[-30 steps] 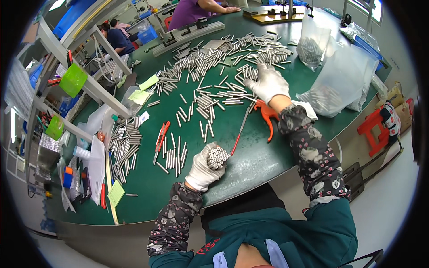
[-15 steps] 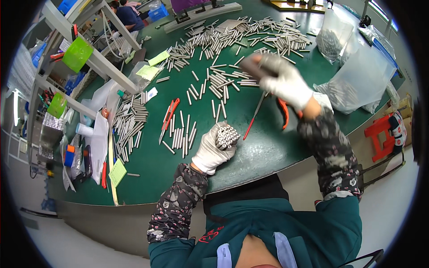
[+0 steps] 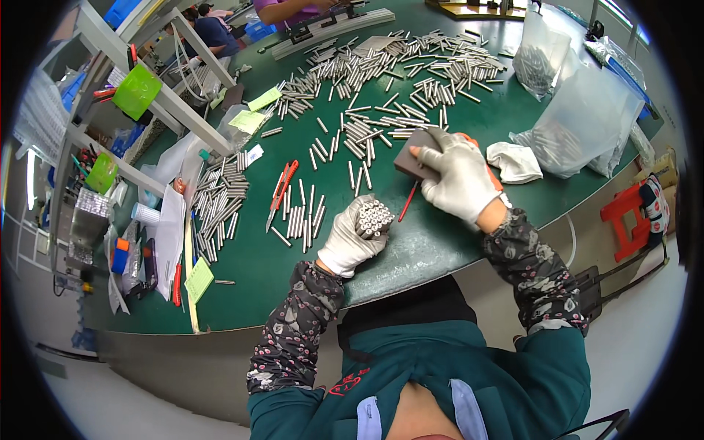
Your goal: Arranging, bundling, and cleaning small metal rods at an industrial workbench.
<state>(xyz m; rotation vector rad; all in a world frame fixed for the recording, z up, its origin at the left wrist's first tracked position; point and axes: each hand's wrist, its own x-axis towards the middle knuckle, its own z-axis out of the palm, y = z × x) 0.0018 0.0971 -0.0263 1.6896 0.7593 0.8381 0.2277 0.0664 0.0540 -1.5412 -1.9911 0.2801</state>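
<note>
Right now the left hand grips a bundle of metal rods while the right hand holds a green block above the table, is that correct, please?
Not quite: the block in the right hand is dark grey-brown, not green, as the head view shows. The left hand does grip a bundle of metal rods above the table.

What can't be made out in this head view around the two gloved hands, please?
- Bundle of metal rods: only the rod ends show; the left hand wraps the rest.
- Dark flat block: its right part is hidden under the right hand.
- Orange-handled tool: mostly behind the right hand.
- Clear bags: contents too blurred to count.
</note>
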